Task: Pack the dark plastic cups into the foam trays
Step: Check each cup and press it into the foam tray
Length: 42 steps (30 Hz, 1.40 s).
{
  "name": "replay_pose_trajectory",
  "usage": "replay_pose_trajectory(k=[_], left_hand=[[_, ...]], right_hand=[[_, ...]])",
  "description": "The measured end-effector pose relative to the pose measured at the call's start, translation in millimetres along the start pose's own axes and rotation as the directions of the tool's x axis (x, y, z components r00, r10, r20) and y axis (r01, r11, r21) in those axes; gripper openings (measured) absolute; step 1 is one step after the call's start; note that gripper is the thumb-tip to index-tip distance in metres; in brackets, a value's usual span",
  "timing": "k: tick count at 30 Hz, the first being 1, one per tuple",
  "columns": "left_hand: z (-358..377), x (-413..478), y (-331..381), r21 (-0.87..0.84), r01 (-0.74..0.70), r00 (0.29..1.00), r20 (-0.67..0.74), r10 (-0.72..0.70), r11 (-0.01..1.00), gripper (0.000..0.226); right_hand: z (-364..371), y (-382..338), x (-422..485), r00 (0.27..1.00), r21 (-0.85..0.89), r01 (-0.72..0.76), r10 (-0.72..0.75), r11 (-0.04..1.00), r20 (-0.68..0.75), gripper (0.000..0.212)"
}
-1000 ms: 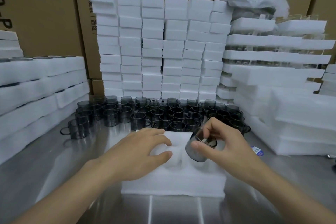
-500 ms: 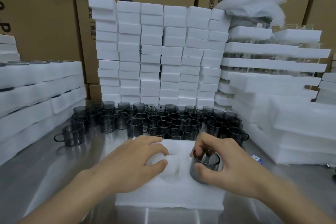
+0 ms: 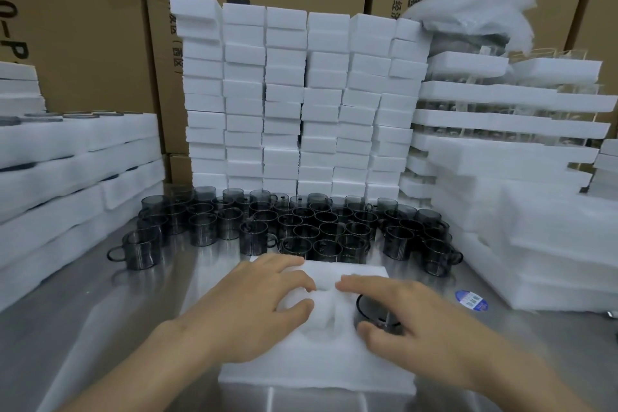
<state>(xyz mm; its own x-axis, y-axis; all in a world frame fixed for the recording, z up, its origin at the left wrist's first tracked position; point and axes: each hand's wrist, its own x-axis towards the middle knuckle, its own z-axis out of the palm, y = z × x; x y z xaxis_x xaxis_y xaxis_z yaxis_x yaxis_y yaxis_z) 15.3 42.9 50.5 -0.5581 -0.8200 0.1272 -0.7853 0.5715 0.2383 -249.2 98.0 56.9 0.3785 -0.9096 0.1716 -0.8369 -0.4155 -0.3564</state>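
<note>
Right hand (image 3: 411, 321) is resting loose-fingered over the dark cup (image 3: 373, 311), which is sitting in the 3 o'clock pocket of the foam tray (image 3: 317, 368). Left hand (image 3: 264, 304) is lying open, steadying the foam at 9 o'clock. Pressing straight down, evenly, should seat the cup flush. Loose cups (image 3: 301, 227) are waiting on the counter (image 3: 83, 328) at 12 o'clock.

I've got bare steel table (image 3: 100, 328) L of the foam tray (image 3: 317, 365): a wide lane running fwd to a lone cup (image 3: 138, 249). R of the tray the bare strip is narrower, w/ a blue sticker (image 3: 471, 300) lying flat on it, then the right foam stack (image 3: 535, 261) walls it off. Straight ahead the cup cluster (image 3: 301, 227) stands just behind the tray, packed rim to rim. Behind that, the foam block wall (image 3: 294, 94). The left foam stack (image 3: 67, 177) closes the L side. From above, both strips are open.
</note>
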Motion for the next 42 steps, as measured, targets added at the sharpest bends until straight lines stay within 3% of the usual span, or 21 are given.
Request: replay_pose_trajectory(k=[6,12,16,21,24,26,29,31,33,35,37,42], left_hand=[[2.1,2.0,2.2,0.008,0.01,1.0,0.001,-0.01,1.0,0.042],[2.6,1.5,2.5,0.023,0.019,1.0,0.007,-0.019,1.0,0.043],[3.2,1.5,2.5,-0.015,0.034,0.999,0.024,-0.034,0.999,0.043],[2.4,1.4,2.1,-0.029,0.033,0.999,0.038,-0.032,0.999,0.041],[3.5,2.0,0.1,-0.044,0.019,0.999,0.029,-0.018,0.999,0.042],[4.5,2.7,-1.2,-0.065,0.006,1.0,0.028,-0.005,0.998,0.042],[5.8,3.9,-2.9,-0.069,0.007,1.0,0.029,-0.005,0.998,0.041],[5.7,3.4,-3.5,-0.055,0.016,1.0,0.022,-0.015,0.998,0.042],[5.0,2.3,-3.1,-0.048,0.019,1.0,0.026,-0.018,0.999,0.042],[4.6,1.5,-2.6,-0.041,0.015,1.0,0.028,-0.013,0.999,0.042],[3.9,1.0,-1.6,-0.038,0.019,0.999,0.03,-0.018,0.999,0.042],[2.5,-0.1,0.7,-0.038,0.026,0.999,0.032,-0.025,0.999,0.042]], right_hand=[[7.5,6.2,1.9,0.987,-0.059,0.028,-0.019,0.998,0.159,0.077],[9.5,11.0,3.4,0.996,-0.051,0.046,-0.042,0.998,0.08,0.089],[15.0,13.2,7.2,0.989,-0.043,0.084,-0.078,0.996,0.124,0.089],[10.0,9.5,4.0,0.996,-0.044,0.086,-0.084,0.995,0.038,0.084],[-1.8,8.7,1.6,0.987,-0.103,0.094,-0.107,0.99,-0.124,0.077],[-10.7,8.8,1.4,0.933,-0.17,0.103,-0.154,0.98,-0.326,0.067],[-27.6,20.1,3.8,0.716,-0.187,0.107,-0.206,0.977,-0.667,0.051],[-42.4,35.3,3.5,0.558,-0.118,0.047,-0.124,0.992,-0.821,0.05],[-56.2,54.6,-0.2,0.459,-0.051,-0.119,0.01,0.992,-0.888,0.063],[-65.2,75.2,-5.4,0.434,-0.019,-0.331,0.134,0.943,-0.891,0.076],[-70.9,91.5,-10.0,0.454,0.001,-0.486,0.253,0.874,-0.855,0.083],[-77.9,115.4,-15.5,0.496,-0.031,-0.635,0.376,0.772,-0.783,0.073]])
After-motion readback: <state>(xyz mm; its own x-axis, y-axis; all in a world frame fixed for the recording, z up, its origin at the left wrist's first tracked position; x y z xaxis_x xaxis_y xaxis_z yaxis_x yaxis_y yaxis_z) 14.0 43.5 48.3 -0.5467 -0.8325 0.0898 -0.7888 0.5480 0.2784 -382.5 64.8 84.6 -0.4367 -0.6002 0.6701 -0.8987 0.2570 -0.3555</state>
